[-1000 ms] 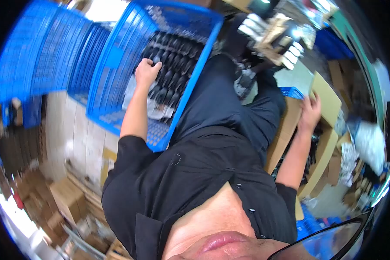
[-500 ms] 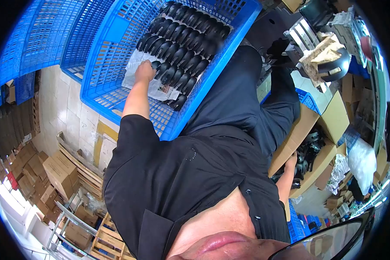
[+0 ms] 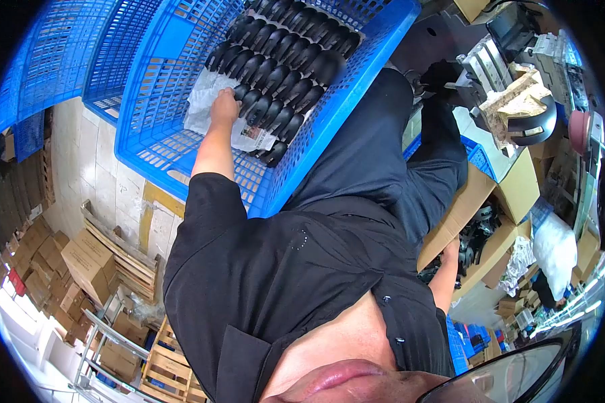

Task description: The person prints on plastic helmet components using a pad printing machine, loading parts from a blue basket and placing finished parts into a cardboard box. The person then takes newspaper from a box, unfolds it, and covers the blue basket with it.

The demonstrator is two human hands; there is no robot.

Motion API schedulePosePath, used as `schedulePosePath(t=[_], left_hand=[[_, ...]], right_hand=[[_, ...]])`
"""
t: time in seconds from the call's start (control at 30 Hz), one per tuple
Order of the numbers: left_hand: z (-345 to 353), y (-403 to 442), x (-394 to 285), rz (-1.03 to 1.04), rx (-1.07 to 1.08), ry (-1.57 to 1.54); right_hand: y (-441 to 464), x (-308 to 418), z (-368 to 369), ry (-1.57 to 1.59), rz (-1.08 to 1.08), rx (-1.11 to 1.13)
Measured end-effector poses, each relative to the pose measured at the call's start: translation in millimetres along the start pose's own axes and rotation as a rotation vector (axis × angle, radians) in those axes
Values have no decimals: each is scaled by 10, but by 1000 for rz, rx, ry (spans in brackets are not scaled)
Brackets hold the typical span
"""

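Curved black plastic-looking parts [image 3: 272,113] sit in tight rows inside the perforated blue plastic crate [image 3: 175,37]; left hand [image 3: 226,106] half-curled at a row's end. Sideways nudge could topple neighbours. Right hand [image 3: 450,253] sunk in the brown cardboard box [image 3: 460,211], fingers hidden; blind groping risks scuffs. Can't tell what either holds.

We record a blue crate [image 3: 346,101] with lattice pattern, black parts [image 3: 273,79] and a greyish-white printed sheet [image 3: 203,101]. We log a tan carton [image 3: 460,208], a black shirt [image 3: 289,275] with pale dots [image 3: 306,239], and dark navy trousers [image 3: 356,154].
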State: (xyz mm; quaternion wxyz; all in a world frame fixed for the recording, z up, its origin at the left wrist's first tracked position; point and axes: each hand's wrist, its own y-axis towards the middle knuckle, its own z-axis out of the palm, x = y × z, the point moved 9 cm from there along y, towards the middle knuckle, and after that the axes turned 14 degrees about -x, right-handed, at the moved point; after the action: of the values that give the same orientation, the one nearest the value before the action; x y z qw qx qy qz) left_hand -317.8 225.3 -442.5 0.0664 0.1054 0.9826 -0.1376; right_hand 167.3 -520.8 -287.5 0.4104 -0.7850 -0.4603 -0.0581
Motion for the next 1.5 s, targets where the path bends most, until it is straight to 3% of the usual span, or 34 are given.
schedulePosePath(t=[0.23,0.33,0.53,0.7,0.87,1.07,1.2,1.27,1.37,1.43,1.5], left_hand=[[-84,-297,6,-76,-114,-32],[132,-452,28,-76,14,-21],[338,-552,46,-47,-68,-70],[321,-561,-35,-72,-18,-51],[364,-442,63,-170,35,-163],[457,-327,49,-74,82,-131],[623,-258,96,104,-45,-78],[328,-388,-42,-38,16,-34],[40,-457,-257,-20,-75,-73],[-152,-349,-512,19,-172,-162],[-513,-389,-864,26,-246,-307]], right_hand=[[-59,55,-40,-116,23,-21],[-142,41,-113,-229,66,3],[-340,-24,-121,-239,87,88],[-349,-49,-94,-178,72,143],[-339,16,-187,-217,110,115],[-287,88,-458,-261,106,25],[-129,17,-724,-122,66,-10],[-77,49,-902,-133,15,-74],[-199,311,-1176,10,-41,-266],[-239,433,-1255,298,-42,-305],[-217,643,-1212,481,-134,-170]])
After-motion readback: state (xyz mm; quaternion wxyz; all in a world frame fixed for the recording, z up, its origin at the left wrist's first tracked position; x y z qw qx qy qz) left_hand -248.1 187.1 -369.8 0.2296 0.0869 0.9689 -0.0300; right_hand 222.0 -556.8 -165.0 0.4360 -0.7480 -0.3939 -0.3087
